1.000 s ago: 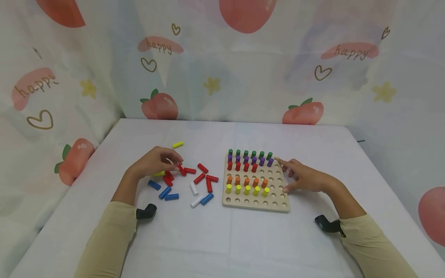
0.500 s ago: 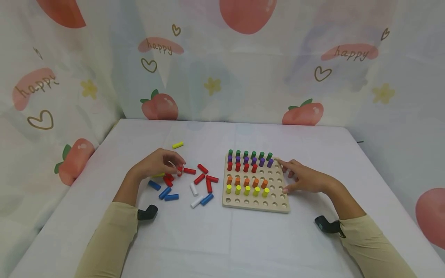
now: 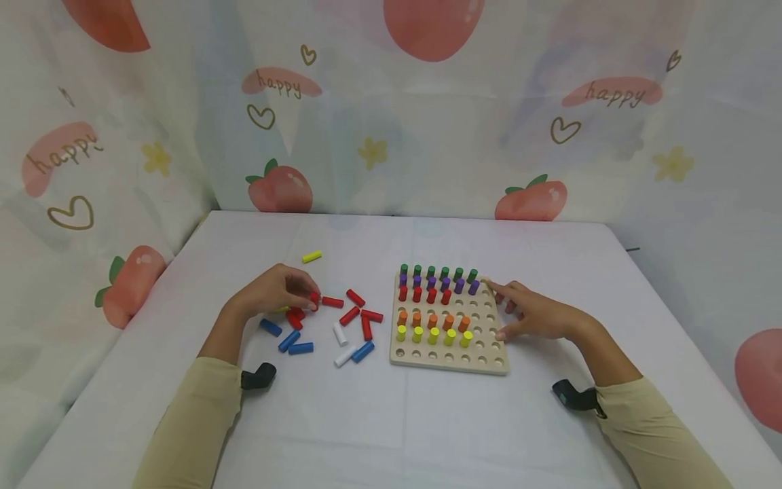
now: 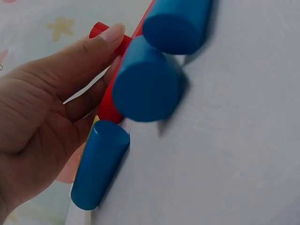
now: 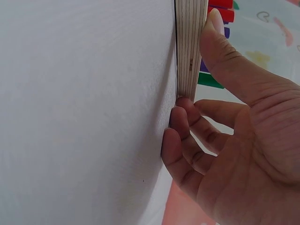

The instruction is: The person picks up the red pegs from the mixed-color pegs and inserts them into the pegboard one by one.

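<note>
In the head view my left hand (image 3: pixel 269 291) pinches a red peg (image 3: pixel 314 301) between thumb and fingertips, low over the loose pegs. The left wrist view shows the thumb across that red peg (image 4: pixel 97 29), with blue pegs (image 4: pixel 147 86) close in front. My right hand (image 3: pixel 540 314) touches the right edge of a wooden pegboard (image 3: pixel 449 369), index finger at the far corner and thumb nearer. In the right wrist view the thumb (image 5: pixel 215 40) lies along the board's edge (image 5: pixel 190 51), the other fingers bent low beside it. Green, purple, red, orange and yellow pegs stand in rows.
Several red pegs (image 3: pixel 349 316) lie between my left hand and the board. Blue pegs (image 3: pixel 301 348) and white pegs (image 3: pixel 345 356) lie nearer me. A yellow peg (image 3: pixel 311 257) lies farther back on the white table (image 3: pixel 342 435), and a patterned cloth (image 3: pixel 379 102) hangs behind.
The red peg in my left hand has gone from slanted to more upright, and the hand has shifted slightly. The right hand and the pegboard look unmoved.
</note>
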### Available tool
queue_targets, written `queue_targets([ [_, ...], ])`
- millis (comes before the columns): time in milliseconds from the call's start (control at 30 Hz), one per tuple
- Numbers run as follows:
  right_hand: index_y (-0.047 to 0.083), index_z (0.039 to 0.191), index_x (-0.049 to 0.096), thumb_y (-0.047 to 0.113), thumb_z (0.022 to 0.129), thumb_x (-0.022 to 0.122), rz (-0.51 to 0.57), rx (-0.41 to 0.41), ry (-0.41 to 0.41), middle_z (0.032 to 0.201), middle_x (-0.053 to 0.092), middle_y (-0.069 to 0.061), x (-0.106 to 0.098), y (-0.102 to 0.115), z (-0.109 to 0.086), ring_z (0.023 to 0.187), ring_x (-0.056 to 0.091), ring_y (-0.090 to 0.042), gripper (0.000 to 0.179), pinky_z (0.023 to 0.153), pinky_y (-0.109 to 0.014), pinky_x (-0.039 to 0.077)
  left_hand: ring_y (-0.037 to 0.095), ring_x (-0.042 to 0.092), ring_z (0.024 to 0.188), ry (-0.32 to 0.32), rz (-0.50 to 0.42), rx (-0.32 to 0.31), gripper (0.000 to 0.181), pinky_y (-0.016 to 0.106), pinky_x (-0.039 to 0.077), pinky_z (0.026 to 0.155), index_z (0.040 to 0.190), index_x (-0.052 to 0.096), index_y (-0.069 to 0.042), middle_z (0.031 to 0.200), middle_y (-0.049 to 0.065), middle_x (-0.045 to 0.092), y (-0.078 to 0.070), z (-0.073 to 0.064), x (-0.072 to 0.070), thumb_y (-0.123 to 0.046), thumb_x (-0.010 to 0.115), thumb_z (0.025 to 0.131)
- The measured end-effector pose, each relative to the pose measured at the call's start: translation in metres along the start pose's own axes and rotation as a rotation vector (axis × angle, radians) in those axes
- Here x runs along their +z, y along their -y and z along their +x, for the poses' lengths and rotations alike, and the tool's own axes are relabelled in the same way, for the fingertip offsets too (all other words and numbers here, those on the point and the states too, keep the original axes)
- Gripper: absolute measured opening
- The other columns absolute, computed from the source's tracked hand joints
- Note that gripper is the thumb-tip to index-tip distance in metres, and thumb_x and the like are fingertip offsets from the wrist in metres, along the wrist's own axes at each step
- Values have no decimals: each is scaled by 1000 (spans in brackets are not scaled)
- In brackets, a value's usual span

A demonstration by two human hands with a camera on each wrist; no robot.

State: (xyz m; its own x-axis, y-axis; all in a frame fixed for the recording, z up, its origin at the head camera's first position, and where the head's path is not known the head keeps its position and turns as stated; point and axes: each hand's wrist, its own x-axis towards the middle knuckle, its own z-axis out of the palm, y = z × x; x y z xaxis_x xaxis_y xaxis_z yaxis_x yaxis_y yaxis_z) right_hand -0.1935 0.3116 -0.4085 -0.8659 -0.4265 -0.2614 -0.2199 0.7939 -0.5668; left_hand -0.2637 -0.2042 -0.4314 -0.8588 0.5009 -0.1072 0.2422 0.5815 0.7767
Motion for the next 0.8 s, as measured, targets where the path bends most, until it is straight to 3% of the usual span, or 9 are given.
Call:
queue_targets([
  [400,3,163,24,37,84,86,3,6,1,127,46,-13,1,2,0,107,47,-28,106,85,-38,50,25,66,103,-27,-29,8,22,35,59,84,111,78,-14,106,1,72,-7,1,2,-12,83,89],
  [567,4,163,24,39,84,86,2,9,3,127,46,-12,1,1,1,107,47,-27,107,84,-38,50,23,67,103,-57,5,87,23,37,58,87,112,78,-12,105,0,73,-21,0,0,-11,83,90],
  [800,2,163,24,38,84,86,5,2,7,127,46,-12,0,0,1,107,47,-27,107,83,-38,49,19,69,98,-163,33,231,26,41,58,89,114,76,-11,101,-4,74,-40,5,8,-14,83,90],
])
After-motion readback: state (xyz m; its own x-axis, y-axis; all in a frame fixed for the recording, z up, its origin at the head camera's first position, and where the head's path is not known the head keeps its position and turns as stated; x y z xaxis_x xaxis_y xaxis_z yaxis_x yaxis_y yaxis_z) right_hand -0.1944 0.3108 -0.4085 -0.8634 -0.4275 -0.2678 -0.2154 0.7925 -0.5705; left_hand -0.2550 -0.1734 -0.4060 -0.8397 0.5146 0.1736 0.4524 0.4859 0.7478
